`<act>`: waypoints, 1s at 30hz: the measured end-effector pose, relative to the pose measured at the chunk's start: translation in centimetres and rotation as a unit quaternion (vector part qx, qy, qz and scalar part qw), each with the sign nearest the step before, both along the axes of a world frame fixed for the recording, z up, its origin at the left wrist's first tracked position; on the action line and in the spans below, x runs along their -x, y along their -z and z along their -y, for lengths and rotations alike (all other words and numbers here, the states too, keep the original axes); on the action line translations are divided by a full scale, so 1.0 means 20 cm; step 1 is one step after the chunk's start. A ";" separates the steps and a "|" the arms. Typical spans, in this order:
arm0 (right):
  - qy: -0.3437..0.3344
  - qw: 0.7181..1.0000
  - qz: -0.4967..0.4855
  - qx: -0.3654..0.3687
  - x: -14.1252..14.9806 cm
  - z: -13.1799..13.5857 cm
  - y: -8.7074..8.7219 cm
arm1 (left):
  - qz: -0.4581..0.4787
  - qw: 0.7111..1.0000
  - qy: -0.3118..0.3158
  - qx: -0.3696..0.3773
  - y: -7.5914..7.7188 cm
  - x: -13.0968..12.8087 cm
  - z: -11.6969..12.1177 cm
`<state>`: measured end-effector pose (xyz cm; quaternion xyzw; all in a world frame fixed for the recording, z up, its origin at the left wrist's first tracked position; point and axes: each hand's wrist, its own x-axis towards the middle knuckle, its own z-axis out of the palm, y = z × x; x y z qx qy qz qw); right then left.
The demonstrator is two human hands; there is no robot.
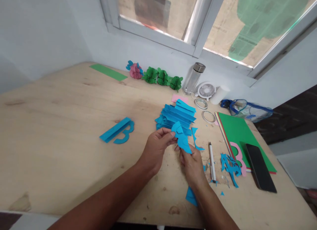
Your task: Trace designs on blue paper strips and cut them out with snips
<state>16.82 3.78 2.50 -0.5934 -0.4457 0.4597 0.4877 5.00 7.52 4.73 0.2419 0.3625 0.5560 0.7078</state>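
Observation:
Between my two hands is a blue paper cutout (182,140) with a scalloped, curved outline. My left hand (158,147) pinches its upper left edge between thumb and fingers. Lower down, my right hand (192,162) grips the same piece near its bottom end, its fingers partly hidden beneath the paper. Just beyond the hands lies a heap of folded blue paper strips (173,116). A folded blue paper piece with a scalloped edge (119,131) rests to the left. Some blue paper (191,195) shows under my right forearm.
Right of my hands lie a white pen (212,162), blue scraps (230,167), a pink scalloped cutout (239,157), a black phone (261,167) and green paper sheets (244,134). Behind stand a glass bottle (193,79), a small fan (206,90), tape rolls (208,117) and green paper ornaments (162,77).

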 end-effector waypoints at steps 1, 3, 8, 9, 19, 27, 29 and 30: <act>-0.004 1.000 0.003 -0.005 0.00 0.00 0.00 | -0.005 1.000 -0.006 -0.002 0.00 0.00 0.00; -0.012 1.000 0.011 -0.019 0.00 0.00 0.00 | -0.017 1.000 -0.020 -0.002 0.00 0.01 -0.01; -0.020 0.999 0.027 -0.030 0.00 0.00 0.00 | -0.012 1.000 -0.014 0.013 0.01 0.01 -0.02; -0.020 0.999 0.029 -0.031 0.00 0.00 0.00 | -0.005 1.000 -0.009 0.016 0.01 0.01 -0.02; -0.022 0.999 0.035 -0.029 0.00 0.00 0.00 | 0.022 1.000 -0.003 0.016 0.01 0.01 -0.02; -0.018 0.999 0.032 -0.040 -0.01 0.00 0.00 | 0.082 0.995 0.032 0.040 0.02 0.03 -0.03; -0.015 0.999 0.034 -0.039 -0.02 0.00 0.00 | 0.093 0.994 0.049 0.043 0.02 0.03 -0.03; -0.012 0.998 0.036 -0.040 -0.02 0.00 0.00 | 0.093 0.993 0.054 0.044 0.03 0.02 -0.03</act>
